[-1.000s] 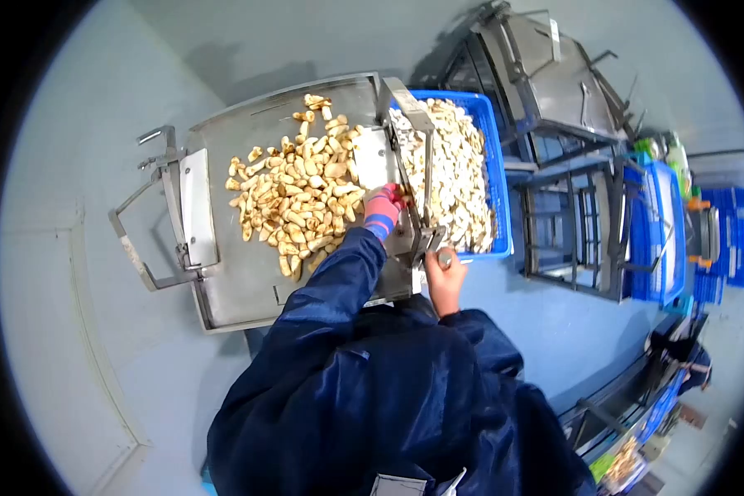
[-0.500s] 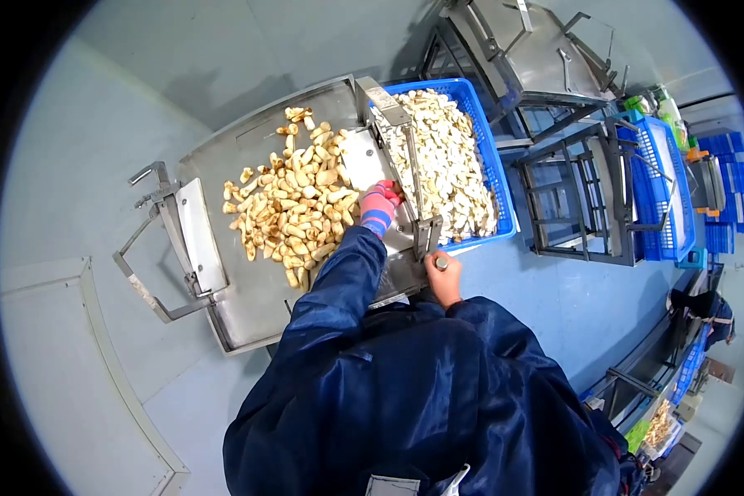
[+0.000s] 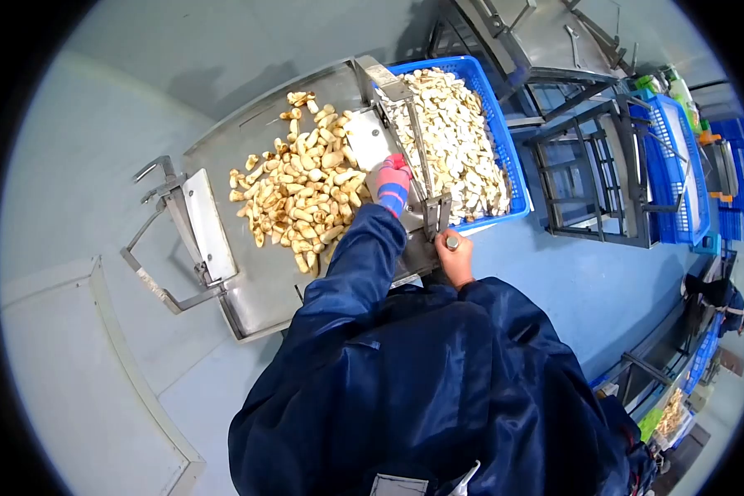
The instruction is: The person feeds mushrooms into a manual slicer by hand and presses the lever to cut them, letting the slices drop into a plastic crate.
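Observation:
My left hand, in a pink and blue striped glove, is closed beside the long metal blade bar of a slicer. What its fingers hold is hidden. My bare right hand is wrapped round the slicer's handle, whose round end shows. Left of the gloved hand, a pile of whole brown-and-cream mushrooms covers part of the steel tray table. Beyond the blade, a blue basket is full of pale mushroom slices. A white board lies beside the blade.
A second bladed frame with a white board stands at the tray's left end. Metal stands and a stacked blue basket are on the right. Another person is at the far right, near another mushroom pile.
The whole view has shifted, with the tray and basket now slightly higher and further right. Both hands keep their places at the blade and handle.

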`<control>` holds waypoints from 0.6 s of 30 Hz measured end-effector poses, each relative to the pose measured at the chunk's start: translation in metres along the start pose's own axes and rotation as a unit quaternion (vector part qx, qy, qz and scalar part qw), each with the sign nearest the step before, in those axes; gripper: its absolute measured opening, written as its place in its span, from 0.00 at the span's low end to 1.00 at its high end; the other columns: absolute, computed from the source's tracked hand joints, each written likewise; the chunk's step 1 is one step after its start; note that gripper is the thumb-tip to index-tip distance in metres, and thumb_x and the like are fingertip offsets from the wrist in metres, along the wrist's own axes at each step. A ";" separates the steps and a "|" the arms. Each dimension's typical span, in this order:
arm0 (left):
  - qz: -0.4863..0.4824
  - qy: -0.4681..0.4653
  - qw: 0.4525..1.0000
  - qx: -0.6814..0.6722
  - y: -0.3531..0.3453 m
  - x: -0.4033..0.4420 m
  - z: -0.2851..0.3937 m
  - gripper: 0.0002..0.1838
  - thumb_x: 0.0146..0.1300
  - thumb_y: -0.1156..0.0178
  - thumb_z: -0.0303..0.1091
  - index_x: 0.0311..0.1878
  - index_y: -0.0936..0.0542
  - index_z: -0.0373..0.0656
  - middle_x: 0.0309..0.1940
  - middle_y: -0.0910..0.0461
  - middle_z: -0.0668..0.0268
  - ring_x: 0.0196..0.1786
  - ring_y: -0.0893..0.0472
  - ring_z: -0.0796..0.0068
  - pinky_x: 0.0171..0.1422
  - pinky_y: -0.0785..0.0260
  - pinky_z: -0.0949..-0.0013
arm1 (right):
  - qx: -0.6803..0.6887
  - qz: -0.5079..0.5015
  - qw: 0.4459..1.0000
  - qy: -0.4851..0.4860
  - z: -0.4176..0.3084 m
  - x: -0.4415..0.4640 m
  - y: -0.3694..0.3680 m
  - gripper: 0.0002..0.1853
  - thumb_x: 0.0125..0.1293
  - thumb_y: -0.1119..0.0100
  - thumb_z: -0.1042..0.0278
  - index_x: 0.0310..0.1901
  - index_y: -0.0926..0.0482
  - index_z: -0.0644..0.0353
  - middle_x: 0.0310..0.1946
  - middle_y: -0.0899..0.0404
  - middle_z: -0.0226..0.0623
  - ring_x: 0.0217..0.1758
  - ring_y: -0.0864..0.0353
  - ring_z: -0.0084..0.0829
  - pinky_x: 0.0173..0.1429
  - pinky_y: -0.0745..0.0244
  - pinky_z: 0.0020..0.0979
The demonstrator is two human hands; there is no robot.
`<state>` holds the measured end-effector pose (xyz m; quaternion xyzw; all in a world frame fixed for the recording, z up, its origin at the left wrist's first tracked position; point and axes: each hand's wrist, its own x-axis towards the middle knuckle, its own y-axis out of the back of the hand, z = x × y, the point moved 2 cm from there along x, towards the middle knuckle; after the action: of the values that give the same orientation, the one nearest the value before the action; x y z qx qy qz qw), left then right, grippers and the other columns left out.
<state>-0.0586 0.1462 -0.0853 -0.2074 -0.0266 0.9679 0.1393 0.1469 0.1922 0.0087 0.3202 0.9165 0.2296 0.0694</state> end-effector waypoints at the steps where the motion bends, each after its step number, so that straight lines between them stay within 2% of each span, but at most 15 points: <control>1: -0.039 -0.038 0.999 0.001 -0.002 -0.013 0.029 0.18 0.53 0.46 0.19 0.50 0.28 0.35 0.39 0.22 0.64 0.39 0.23 0.76 0.43 0.29 0.76 | 0.003 -0.001 1.000 -0.002 -0.004 0.002 0.001 0.13 0.54 0.41 0.69 0.17 0.33 0.62 0.10 0.37 0.43 0.12 0.40 0.35 0.20 0.40 0.33; 3: -0.119 -0.102 0.988 0.008 0.001 -0.039 0.065 0.18 0.54 0.47 0.19 0.50 0.28 0.36 0.39 0.23 0.64 0.39 0.23 0.77 0.43 0.29 0.77 | 0.007 -0.002 1.000 -0.010 -0.008 0.000 0.001 0.13 0.54 0.41 0.70 0.17 0.33 0.62 0.10 0.37 0.43 0.12 0.41 0.35 0.20 0.40 0.33; 4: -0.096 -0.175 0.957 0.211 0.012 -0.045 0.076 0.17 0.52 0.40 0.28 0.47 0.25 0.40 0.37 0.24 0.62 0.38 0.24 0.67 0.47 0.30 0.68 | 0.008 -0.002 1.000 -0.005 -0.007 0.001 0.002 0.13 0.54 0.41 0.70 0.17 0.33 0.62 0.10 0.37 0.43 0.12 0.41 0.34 0.20 0.40 0.32; 5: -0.043 -0.271 0.867 0.416 0.026 -0.071 0.116 0.17 0.50 0.38 0.32 0.45 0.23 0.44 0.41 0.27 0.61 0.45 0.27 0.63 0.52 0.34 0.62 | 0.010 -0.002 1.000 0.001 -0.007 0.002 0.003 0.14 0.54 0.41 0.70 0.17 0.33 0.62 0.10 0.37 0.42 0.12 0.41 0.33 0.20 0.40 0.32; 6: 0.019 -0.269 0.790 0.551 0.045 -0.061 0.109 0.16 0.49 0.38 0.34 0.43 0.23 0.47 0.43 0.27 0.60 0.48 0.29 0.61 0.54 0.36 0.59 | 0.003 0.001 1.000 0.005 -0.007 0.002 0.003 0.13 0.54 0.41 0.70 0.17 0.32 0.63 0.10 0.37 0.43 0.12 0.41 0.33 0.20 0.40 0.32; 7: 0.082 -0.259 0.690 0.671 0.063 -0.050 0.094 0.15 0.48 0.38 0.36 0.42 0.22 0.49 0.44 0.28 0.60 0.51 0.31 0.59 0.56 0.39 0.57 | 0.006 0.003 1.000 0.004 -0.008 0.004 0.003 0.13 0.54 0.41 0.70 0.17 0.32 0.62 0.10 0.36 0.43 0.12 0.40 0.34 0.20 0.40 0.32; 10: 0.044 -0.335 0.634 0.696 0.094 -0.041 0.068 0.13 0.48 0.39 0.38 0.40 0.21 0.52 0.46 0.28 0.62 0.52 0.33 0.59 0.57 0.41 0.57 | 0.014 -0.003 1.000 -0.004 -0.010 0.001 0.003 0.13 0.54 0.41 0.70 0.17 0.32 0.62 0.10 0.36 0.43 0.12 0.39 0.37 0.20 0.39 0.33; 13: 0.051 -0.355 0.693 0.626 0.094 -0.042 0.081 0.17 0.43 0.36 0.40 0.39 0.21 0.50 0.42 0.26 0.64 0.50 0.31 0.60 0.57 0.40 0.59 | 0.015 -0.007 1.000 -0.001 -0.011 0.002 0.005 0.13 0.54 0.41 0.70 0.17 0.32 0.62 0.10 0.36 0.43 0.12 0.39 0.36 0.20 0.39 0.33; 14: 0.054 -0.335 0.723 0.602 0.092 -0.040 0.085 0.17 0.46 0.37 0.42 0.40 0.21 0.48 0.40 0.23 0.63 0.47 0.27 0.60 0.54 0.37 0.62 | 0.013 -0.005 1.000 0.003 -0.008 0.001 0.004 0.13 0.54 0.41 0.70 0.17 0.32 0.62 0.10 0.36 0.43 0.12 0.39 0.35 0.20 0.39 0.33; 16: -0.004 -0.186 0.864 0.468 0.073 -0.031 0.083 0.18 0.50 0.38 0.45 0.42 0.22 0.45 0.39 0.22 0.60 0.44 0.25 0.58 0.52 0.35 0.63 | 0.003 -0.008 1.000 0.012 -0.007 0.002 0.003 0.13 0.54 0.41 0.70 0.17 0.32 0.63 0.10 0.35 0.43 0.12 0.39 0.35 0.20 0.39 0.33; 17: -0.033 -0.109 0.914 0.389 0.060 -0.028 0.080 0.19 0.53 0.39 0.46 0.43 0.23 0.43 0.39 0.21 0.58 0.43 0.24 0.57 0.51 0.34 0.64 | -0.004 -0.011 1.000 0.016 -0.007 0.002 0.003 0.13 0.55 0.41 0.70 0.17 0.32 0.63 0.10 0.35 0.43 0.12 0.38 0.35 0.20 0.40 0.33; 18: -0.028 -0.083 0.916 0.391 0.050 -0.024 0.069 0.20 0.55 0.40 0.45 0.45 0.24 0.40 0.39 0.21 0.55 0.42 0.23 0.57 0.49 0.32 0.63 | -0.010 -0.013 1.000 0.020 -0.007 0.003 0.004 0.13 0.55 0.41 0.70 0.17 0.32 0.63 0.10 0.35 0.44 0.12 0.38 0.36 0.20 0.40 0.33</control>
<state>-0.0786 0.0921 -0.0184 -0.0547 0.3368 0.9106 0.2332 0.1450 0.1937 0.0168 0.3024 0.9195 0.2446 0.0573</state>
